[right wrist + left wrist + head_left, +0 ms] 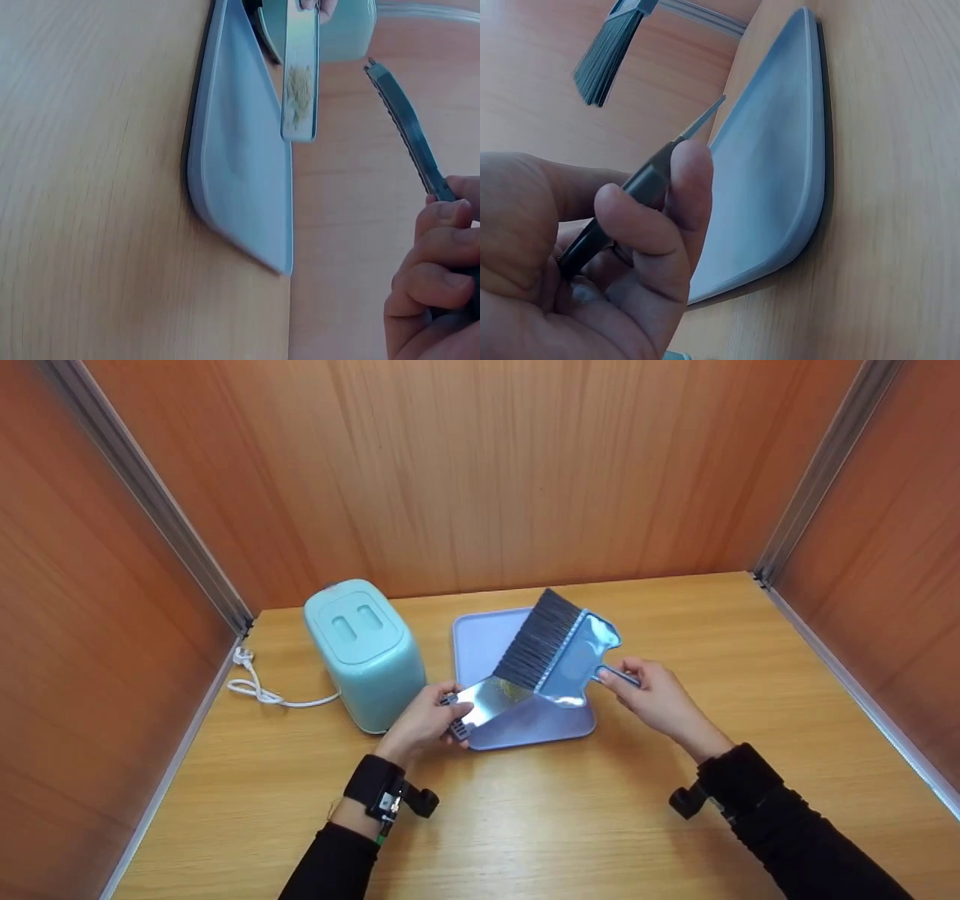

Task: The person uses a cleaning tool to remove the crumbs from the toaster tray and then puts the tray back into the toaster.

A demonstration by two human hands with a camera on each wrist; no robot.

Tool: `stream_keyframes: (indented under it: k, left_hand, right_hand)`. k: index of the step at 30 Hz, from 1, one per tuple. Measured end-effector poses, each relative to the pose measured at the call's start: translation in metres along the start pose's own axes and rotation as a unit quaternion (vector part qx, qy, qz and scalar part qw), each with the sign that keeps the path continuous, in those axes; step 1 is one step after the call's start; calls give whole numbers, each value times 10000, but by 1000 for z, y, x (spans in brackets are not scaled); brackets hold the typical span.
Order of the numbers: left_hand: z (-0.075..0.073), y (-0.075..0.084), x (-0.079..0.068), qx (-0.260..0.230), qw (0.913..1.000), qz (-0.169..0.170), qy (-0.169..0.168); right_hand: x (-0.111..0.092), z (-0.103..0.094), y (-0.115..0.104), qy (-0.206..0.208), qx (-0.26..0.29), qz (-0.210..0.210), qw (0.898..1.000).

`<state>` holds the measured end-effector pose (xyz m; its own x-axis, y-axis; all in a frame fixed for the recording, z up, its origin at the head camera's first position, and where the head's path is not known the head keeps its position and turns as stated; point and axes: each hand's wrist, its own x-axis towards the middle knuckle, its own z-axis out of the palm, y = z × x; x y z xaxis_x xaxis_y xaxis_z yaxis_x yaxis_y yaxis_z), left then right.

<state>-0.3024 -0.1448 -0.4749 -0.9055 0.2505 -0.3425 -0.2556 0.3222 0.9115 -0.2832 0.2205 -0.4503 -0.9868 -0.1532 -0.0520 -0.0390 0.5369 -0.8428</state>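
My left hand point(426, 718) pinches the slotted grey end of a shiny metal crumb tray point(487, 703), holding it above a lilac tray point(551, 729). Brownish crumbs point(298, 94) lie on the metal near its far end in the right wrist view. In my right hand point(654, 696) is the handle of a blue brush point(574, 660) with dark bristles point(536, 641). From the head the bristles overlap the crumb tray's far end, while both wrist views show the brush apart from it. Part of the lilac tray is hidden behind the two tools.
A mint-green toaster point(375, 675) with a closed top stands left of the lilac tray, close to my left hand. Its white cord and plug point(259, 690) lie on the wooden table point(540, 825). Wood-grained panels point(510, 472) enclose the back and sides.
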Motion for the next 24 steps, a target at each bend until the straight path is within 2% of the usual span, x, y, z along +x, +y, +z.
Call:
stream_keyframes:
  k: [6,11,19,24]
  left_hand:
    - [2,1,0,14,10000,4,9]
    - [3,3,1,159,9999,20,41]
    - [3,5,3,333,9994,-43,107]
    - [2,5,3,415,9990,56,179]
  right_hand:
    - [7,30,-15,-2,-310,-353,9989]
    - [8,45,-21,-95,-328,-374,9987]
    - [10,50,-24,85,-860,-383,9955]
    - [11,47,-21,385,-1320,-677,9882]
